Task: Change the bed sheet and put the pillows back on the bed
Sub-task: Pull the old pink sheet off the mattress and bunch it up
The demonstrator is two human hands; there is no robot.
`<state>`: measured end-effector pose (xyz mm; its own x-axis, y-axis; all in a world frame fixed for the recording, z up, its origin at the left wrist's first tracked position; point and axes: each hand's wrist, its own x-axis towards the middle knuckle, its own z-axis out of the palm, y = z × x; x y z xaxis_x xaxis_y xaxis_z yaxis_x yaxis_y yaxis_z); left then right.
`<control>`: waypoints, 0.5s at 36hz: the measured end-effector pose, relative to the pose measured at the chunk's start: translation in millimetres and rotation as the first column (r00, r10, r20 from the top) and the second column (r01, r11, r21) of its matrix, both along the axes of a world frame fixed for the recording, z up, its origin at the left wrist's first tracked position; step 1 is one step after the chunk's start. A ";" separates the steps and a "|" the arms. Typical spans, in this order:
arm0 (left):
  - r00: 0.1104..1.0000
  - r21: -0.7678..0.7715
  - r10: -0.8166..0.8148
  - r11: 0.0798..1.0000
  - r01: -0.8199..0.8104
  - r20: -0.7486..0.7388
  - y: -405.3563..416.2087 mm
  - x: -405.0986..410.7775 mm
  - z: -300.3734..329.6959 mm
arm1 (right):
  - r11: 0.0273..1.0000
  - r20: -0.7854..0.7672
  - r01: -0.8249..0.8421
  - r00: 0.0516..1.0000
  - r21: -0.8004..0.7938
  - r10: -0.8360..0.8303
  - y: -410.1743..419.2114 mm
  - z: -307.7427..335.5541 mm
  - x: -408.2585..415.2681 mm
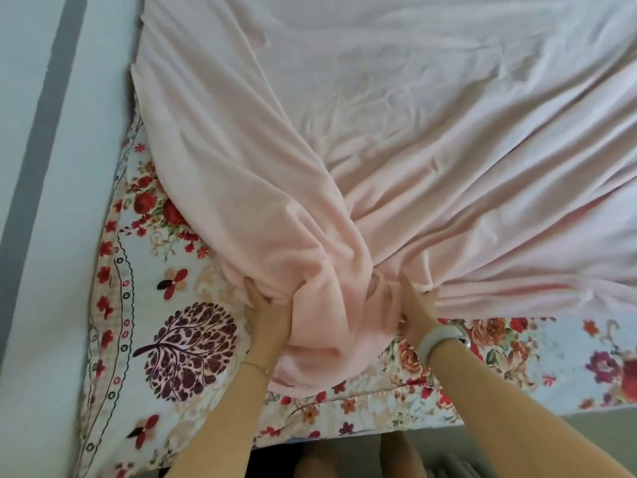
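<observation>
A pale pink sheet (396, 132) lies spread over most of the bed, gathered into a thick bunch near the front edge. My left hand (265, 308) grips the left side of that bunch, fingers sunk into the folds. My right hand (417, 312) grips its right side, with a light band on the wrist. Beneath the pink sheet, a floral sheet (165, 326) with red flowers and a dark tree print shows along the left and front of the mattress. No pillows are in view.
A pale wall with a grey stripe (38, 139) runs close along the bed's left side. The bed's front edge (344, 439) is just below my forearms, with my legs and a strip of floor beneath it.
</observation>
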<state>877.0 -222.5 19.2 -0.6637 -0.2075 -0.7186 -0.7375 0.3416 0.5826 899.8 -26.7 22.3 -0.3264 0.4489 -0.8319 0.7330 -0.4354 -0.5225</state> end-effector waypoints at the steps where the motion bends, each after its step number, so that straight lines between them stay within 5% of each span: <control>1: 0.999 0.072 0.051 0.996 -0.049 -0.019 8.1 -2.7 0.0 | 0.998 -0.009 -0.067 0.998 0.011 0.067 -1.1 -4.4 -7.1; 5: 0.965 0.004 -0.144 0.989 0.149 -0.220 54.8 -19.3 30.5 | 0.876 0.098 -0.377 0.926 0.301 0.365 8.7 28.8 -52.3; 7: 0.917 0.009 -0.191 0.978 0.207 -0.351 87.2 -38.7 61.0 | 0.485 0.233 -0.644 0.712 0.591 0.662 26.3 78.2 -74.6; 9: 0.838 0.073 -0.157 0.971 0.227 -0.523 121.4 -64.0 102.0 | 0.079 0.422 -0.707 0.504 0.703 0.754 53.1 122.1 -95.8; 10: 0.781 0.088 -0.150 0.963 0.253 -0.606 138.7 -78.1 125.6 | 0.049 0.404 -0.677 0.495 0.734 0.769 72.5 137.0 -109.1; 13: 0.636 0.107 -0.098 0.955 0.275 -0.765 187.2 -121.0 193.0 | 0.436 0.032 -0.406 0.760 0.803 0.649 120.2 195.2 -142.2; 16: 0.497 0.144 0.005 0.959 0.242 -0.868 227.5 -159.3 243.2 | 0.258 -0.043 -0.217 0.682 0.941 0.730 155.3 251.8 -149.6; 18: 0.411 0.139 0.035 0.964 0.225 -0.911 248.8 -180.4 254.0 | 0.463 -0.356 0.028 0.680 0.886 0.641 181.8 263.3 -166.5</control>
<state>696.6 26.3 273.2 -0.9544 -0.0355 0.2964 0.2881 0.1508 0.9457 733.3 155.1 285.6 -0.8188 0.5080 0.2673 0.1033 0.5885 -0.8019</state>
